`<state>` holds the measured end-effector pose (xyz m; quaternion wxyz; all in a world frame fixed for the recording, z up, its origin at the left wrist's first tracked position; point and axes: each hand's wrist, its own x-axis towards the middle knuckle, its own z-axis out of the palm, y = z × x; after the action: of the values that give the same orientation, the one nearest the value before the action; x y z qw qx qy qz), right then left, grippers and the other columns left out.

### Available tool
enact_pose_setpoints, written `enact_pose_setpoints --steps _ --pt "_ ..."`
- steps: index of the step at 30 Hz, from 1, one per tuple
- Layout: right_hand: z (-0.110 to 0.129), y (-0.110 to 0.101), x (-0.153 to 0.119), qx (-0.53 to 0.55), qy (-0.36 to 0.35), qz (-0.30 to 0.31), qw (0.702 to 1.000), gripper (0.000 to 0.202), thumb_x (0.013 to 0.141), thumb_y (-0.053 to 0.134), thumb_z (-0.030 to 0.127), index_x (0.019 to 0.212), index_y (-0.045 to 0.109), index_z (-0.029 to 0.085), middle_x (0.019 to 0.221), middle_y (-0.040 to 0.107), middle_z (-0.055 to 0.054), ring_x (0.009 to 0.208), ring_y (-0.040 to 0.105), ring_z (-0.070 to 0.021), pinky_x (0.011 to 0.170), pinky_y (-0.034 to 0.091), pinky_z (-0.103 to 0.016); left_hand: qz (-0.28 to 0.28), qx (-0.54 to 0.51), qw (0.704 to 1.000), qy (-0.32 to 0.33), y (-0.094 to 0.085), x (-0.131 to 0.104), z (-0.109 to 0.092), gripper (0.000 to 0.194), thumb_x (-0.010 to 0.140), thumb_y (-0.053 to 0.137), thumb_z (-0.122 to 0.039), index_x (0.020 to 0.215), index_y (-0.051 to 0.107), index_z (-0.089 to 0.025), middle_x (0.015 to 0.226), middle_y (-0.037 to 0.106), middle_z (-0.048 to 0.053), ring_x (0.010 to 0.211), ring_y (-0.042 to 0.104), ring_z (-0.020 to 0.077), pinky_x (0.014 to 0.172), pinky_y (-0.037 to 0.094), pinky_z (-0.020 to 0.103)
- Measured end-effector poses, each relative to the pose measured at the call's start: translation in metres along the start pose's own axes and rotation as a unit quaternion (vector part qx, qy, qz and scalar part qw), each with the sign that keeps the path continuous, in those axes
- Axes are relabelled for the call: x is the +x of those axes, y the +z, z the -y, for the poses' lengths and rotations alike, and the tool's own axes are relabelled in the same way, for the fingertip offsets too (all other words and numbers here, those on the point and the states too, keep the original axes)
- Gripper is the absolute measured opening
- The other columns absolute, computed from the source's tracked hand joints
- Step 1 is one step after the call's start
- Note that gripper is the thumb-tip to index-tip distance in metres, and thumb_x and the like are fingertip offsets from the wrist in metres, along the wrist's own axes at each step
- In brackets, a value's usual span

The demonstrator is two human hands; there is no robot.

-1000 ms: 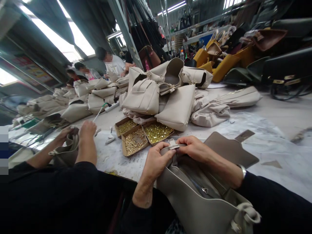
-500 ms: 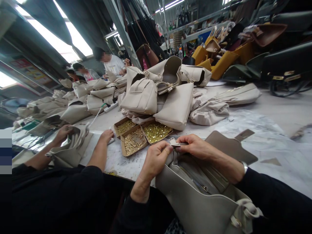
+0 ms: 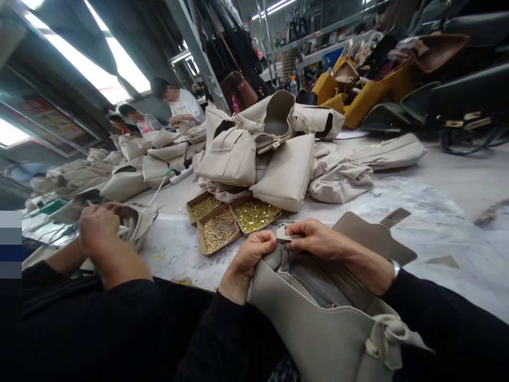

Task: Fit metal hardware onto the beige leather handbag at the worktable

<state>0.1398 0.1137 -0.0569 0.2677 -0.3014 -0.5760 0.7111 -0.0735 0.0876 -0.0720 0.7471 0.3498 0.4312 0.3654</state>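
A grey-beige handbag lies open before me, its zipped inside showing and its flap folded out over the table. My left hand pinches the near end of a small pale tab at the bag's upper edge. From the other side, the thumb and fingers of my right hand close on the same tab. Just beyond my left hand sit cardboard trays of small gold metal pieces and yellowish ones.
Beige bags are piled behind the trays. At left, a co-worker's hands work on another bag. More people stand further back. Mustard and black bags lie at back right.
My left hand has shifted slightly left and lower, its fingers still at the tab. The co-worker's right hand has left the table by the trays and joined the other at their bag.
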Motion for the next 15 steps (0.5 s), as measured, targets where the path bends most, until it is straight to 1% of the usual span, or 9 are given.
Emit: enact_pose_setpoints --steps 4,9,12,15 --pt "-0.003 -0.002 0.002 0.005 0.001 0.022 1.000 0.037 0.069 0.084 0.046 0.074 0.064 0.015 0.066 0.053 0.004 0.064 0.042 -0.0109 0.061 0.031 -0.026 0.012 -0.012 1.000 0.001 -0.006 0.008 0.008 0.053 0.051 0.099 -0.045 0.064 0.058 -0.013 0.055 0.057 0.000 0.045 0.048 0.0085 0.047 0.031 0.020" --pt "-0.003 -0.001 0.003 -0.007 -0.024 0.030 0.999 0.038 0.068 0.085 0.048 0.076 0.068 0.015 0.072 0.058 0.002 0.069 0.048 -0.0134 0.067 0.036 -0.027 0.022 -0.029 0.999 0.011 -0.007 0.012 0.014 0.056 0.046 0.100 -0.046 0.062 0.057 -0.013 0.058 0.058 0.001 0.049 0.052 0.0103 0.052 0.034 0.022" --pt "-0.002 0.001 0.002 -0.042 -0.024 0.016 0.999 0.036 0.072 0.081 0.049 0.078 0.069 0.015 0.071 0.057 0.002 0.068 0.046 -0.0134 0.065 0.035 -0.026 0.024 -0.033 0.999 0.014 -0.004 0.010 0.012 0.053 0.051 0.098 -0.044 0.066 0.059 -0.012 0.060 0.059 0.001 0.050 0.051 0.0100 0.053 0.034 0.022" --pt "-0.002 0.004 -0.002 -0.118 -0.023 -0.032 0.992 0.030 0.080 0.073 0.046 0.082 0.070 0.015 0.070 0.056 0.002 0.067 0.044 -0.0133 0.061 0.032 -0.026 0.021 -0.031 0.999 0.018 0.001 0.006 0.007 0.048 0.058 0.096 -0.041 0.069 0.058 -0.013 0.063 0.060 0.001 0.052 0.051 0.0094 0.054 0.034 0.021"
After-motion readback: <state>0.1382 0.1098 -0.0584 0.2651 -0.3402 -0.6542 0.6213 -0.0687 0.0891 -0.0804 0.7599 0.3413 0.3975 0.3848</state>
